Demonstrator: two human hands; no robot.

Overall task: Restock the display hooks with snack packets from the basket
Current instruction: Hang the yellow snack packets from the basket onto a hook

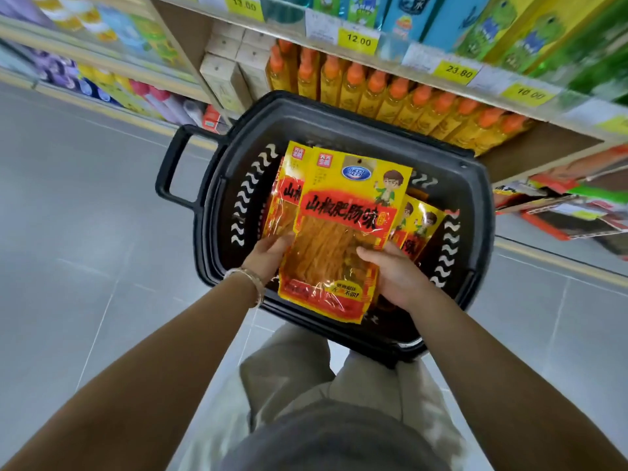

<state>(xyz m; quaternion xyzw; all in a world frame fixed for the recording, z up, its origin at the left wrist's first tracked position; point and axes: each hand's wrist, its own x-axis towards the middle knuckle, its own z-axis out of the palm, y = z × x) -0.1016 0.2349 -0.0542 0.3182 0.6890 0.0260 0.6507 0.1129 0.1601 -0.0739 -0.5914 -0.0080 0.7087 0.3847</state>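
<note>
Two yellow-and-red plastic snack packets (343,226) over the black plastic basket (475,205): left hand (268,256) curled beneath them, right hand (397,277) pinching the front one.

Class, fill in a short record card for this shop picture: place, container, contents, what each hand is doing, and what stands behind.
Place: shop aisle with a grey tiled floor
Container: black basket with a handle, in front of the shelf
Contents: yellow snack packets, held up in a bunch; more lie lower at the right
Left hand: grips the bunch at its left edge
Right hand: grips the right edge, thumb on the front
Behind: bottles with orange caps, yellow price tags
Display hooks: not clearly in view
</note>
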